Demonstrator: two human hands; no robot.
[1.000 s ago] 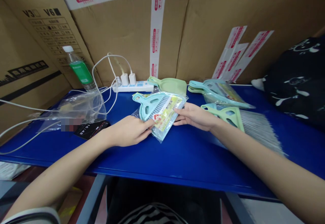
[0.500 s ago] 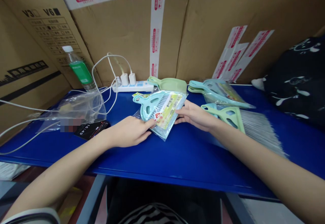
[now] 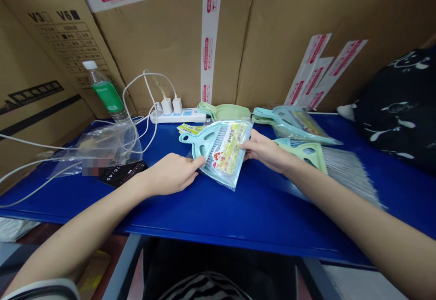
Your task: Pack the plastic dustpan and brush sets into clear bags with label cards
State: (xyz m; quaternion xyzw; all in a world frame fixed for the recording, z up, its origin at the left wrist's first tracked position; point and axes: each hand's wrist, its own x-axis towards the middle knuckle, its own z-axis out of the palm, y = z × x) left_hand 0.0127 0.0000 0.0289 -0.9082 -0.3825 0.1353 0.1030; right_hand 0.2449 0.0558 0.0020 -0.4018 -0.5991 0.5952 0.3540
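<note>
Between my two hands is a light-blue brush and dustpan set in a clear plastic bag, with a yellow-green printed card on its front. My left hand pinches the bag's lower left edge, thumb on top. At the right edge, my right hand grips the bag with its thumb over the card; the other fingers are partly hidden behind. Behind the set lies a green dustpan. Beside my right forearm lies a green brush with grey bristles, partly covered by the arm.
More bagged blue and green pieces lie at the back right. A power strip with chargers and white cables, a bottle, a plastic bag and a phone occupy the left. Cardboard boxes wall the blue table's back.
The bagged set has turned slightly and shifted a little to the right between my hands. My right hand has moved slightly right with it; my left hand has barely moved.
</note>
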